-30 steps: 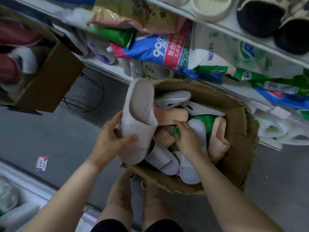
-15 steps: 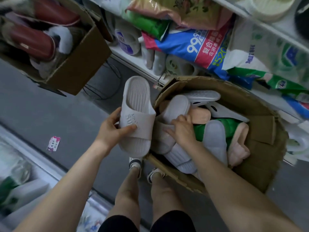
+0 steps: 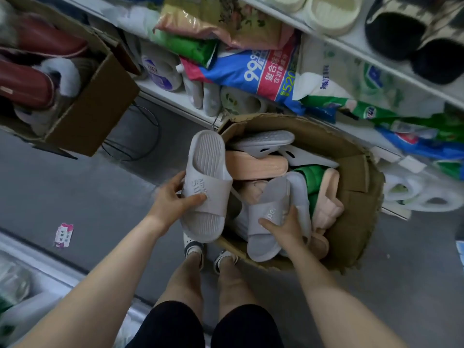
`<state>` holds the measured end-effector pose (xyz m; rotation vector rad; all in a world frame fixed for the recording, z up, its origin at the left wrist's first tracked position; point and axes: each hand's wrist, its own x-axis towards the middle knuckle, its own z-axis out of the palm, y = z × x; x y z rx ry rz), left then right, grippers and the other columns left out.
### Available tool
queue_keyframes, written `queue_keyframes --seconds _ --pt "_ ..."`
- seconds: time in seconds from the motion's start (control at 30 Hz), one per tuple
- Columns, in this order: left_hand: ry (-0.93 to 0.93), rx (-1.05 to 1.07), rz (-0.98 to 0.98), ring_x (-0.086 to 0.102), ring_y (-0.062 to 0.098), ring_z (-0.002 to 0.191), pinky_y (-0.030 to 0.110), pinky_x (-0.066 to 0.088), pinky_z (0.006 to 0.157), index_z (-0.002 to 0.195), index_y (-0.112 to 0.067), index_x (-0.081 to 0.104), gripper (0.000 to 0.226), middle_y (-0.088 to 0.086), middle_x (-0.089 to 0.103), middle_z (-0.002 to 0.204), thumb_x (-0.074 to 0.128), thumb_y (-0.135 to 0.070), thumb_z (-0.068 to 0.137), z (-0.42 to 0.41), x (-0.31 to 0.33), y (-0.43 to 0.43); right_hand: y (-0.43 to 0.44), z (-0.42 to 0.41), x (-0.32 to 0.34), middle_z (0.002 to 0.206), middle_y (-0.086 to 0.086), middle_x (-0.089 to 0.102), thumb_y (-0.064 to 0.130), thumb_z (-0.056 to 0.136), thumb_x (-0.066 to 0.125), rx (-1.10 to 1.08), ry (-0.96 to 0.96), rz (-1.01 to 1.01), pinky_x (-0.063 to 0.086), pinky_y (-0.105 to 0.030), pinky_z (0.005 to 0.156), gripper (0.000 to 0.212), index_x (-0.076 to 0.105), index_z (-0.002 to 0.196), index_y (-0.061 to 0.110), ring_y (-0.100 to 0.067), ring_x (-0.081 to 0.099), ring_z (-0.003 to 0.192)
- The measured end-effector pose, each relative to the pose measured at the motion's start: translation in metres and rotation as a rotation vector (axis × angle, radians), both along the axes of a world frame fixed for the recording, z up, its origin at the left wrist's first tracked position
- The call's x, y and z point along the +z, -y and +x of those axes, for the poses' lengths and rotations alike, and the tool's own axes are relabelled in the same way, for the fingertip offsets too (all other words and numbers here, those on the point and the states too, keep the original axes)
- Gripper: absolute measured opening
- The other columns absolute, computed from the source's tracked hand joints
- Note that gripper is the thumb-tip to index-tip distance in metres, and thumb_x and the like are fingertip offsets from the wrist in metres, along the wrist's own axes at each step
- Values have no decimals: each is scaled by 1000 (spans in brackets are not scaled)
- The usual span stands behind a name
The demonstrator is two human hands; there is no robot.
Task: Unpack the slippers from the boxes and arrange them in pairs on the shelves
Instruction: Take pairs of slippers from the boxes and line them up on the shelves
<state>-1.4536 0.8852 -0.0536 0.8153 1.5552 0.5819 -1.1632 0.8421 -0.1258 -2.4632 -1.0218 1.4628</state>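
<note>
My left hand (image 3: 173, 200) grips a pale grey slide slipper (image 3: 206, 182) by its strap, held just left of the open cardboard box (image 3: 356, 197) on the floor. My right hand (image 3: 286, 228) holds a matching grey slipper (image 3: 268, 217) by its strap, lifted at the box's near edge. Inside the box lie peach slippers (image 3: 256, 165), white ones (image 3: 266, 141) and a green one (image 3: 311, 172), piled loosely.
A second cardboard box (image 3: 95, 106) with dark red fur-lined slippers stands at the upper left. White shelves (image 3: 175, 96) behind hold detergent bags and bottles; cream slippers (image 3: 331, 13) and black fuzzy ones (image 3: 414, 38) sit on the upper shelf. My feet (image 3: 211, 252) stand by the box. A paper tag (image 3: 64, 234) lies on the grey floor.
My right hand dug into the box, took hold of the second grey slipper and lifted it toward the near edge. My left hand kept the first slipper throughout.
</note>
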Motion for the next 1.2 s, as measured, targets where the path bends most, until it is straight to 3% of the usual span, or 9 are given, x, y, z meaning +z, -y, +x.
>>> queue_keyframes --seconds 0.1,0.2,0.37,0.47,0.63,0.8,0.87,1.0,1.2 --pt "11 13 -15 58 10 103 25 49 73 130 -36 51 78 -10 62 115 83 -40 59 2 3 0 -4 -1 11 135 -6 53 48 67 84 -89 -45 34 44 -38 95 92 38 139 14 -29 52 123" --pt "-5 12 -1 59 14 107 32 52 81 135 -33 50 92 -7 62 119 81 -50 49 3 13 -4 -19 8 40 123 1 53 41 76 80 -65 -93 90 38 -30 85 81 38 141 17 -26 53 117" --pt "0 60 59 60 16 109 28 52 80 139 -26 48 84 -4 61 124 86 -35 64 13 36 -20 -43 30 100 137 4 51 44 75 80 -47 -211 271 45 -39 100 90 33 149 27 -19 52 123" --pt "25 79 119 61 15 110 29 53 82 139 -28 48 85 -5 62 124 85 -37 63 14 54 -39 -64 37 139 128 13 42 37 82 76 -34 -243 405 39 -28 96 82 31 150 27 -7 44 119" --pt "75 66 289 62 10 109 33 53 89 138 -30 49 81 -8 64 123 83 -39 66 2 94 -88 -112 25 186 137 10 52 39 77 80 -32 -262 597 47 -36 101 84 36 148 32 -9 53 122" --pt "92 56 439 63 -2 100 23 52 80 136 -34 49 62 -17 63 117 75 -24 81 -25 130 -165 -184 -13 222 136 8 54 39 80 77 22 -268 742 49 -39 100 77 38 146 34 -12 54 121" --pt "72 77 471 63 3 102 26 52 82 133 -36 50 59 -14 63 118 75 -24 81 -41 139 -205 -221 -36 230 134 9 54 41 80 77 26 -254 785 49 -42 101 76 38 145 35 -13 54 121" --pt "46 83 483 63 19 110 44 51 96 133 -26 53 63 2 66 121 78 -28 75 -85 145 -303 -303 -85 237 134 3 55 42 81 76 -53 -221 844 51 -47 98 74 39 144 29 -16 57 117" --pt "24 50 434 65 19 104 33 51 85 136 -19 52 61 3 68 114 74 -21 79 -124 143 -427 -416 -146 228 119 7 58 36 83 74 -162 -237 833 54 -46 93 62 44 135 22 -17 63 107"
